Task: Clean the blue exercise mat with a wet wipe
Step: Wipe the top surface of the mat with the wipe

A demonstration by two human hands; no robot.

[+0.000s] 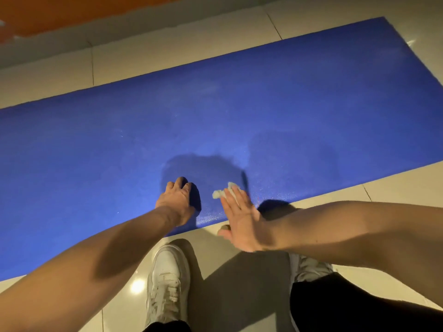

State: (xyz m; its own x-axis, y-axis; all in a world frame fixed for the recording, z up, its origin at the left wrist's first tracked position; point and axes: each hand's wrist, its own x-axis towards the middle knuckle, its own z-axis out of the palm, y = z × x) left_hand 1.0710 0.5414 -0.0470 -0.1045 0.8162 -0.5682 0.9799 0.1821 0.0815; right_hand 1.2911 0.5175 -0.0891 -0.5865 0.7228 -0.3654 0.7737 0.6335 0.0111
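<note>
**Inspector:** Your right hand (239, 219) lay flat with fingers straight, pressing the wet wipe (225, 191) onto the blue exercise mat (263, 104) just inside its near edge. Nothing was pinched.

**Operator:** And the left?

**Inspector:** Your left hand (177, 202) was braced on bent fingertips just beside it, holding nothing.

**Operator:** Which way did the mat lie?

**Inspector:** Its long axis ran across you, lower left to upper right. Nearly all of it lay beyond the wipe, away from your white sneakers (167, 279). In my judgement the stroke had to go outward, then along that axis.
</note>
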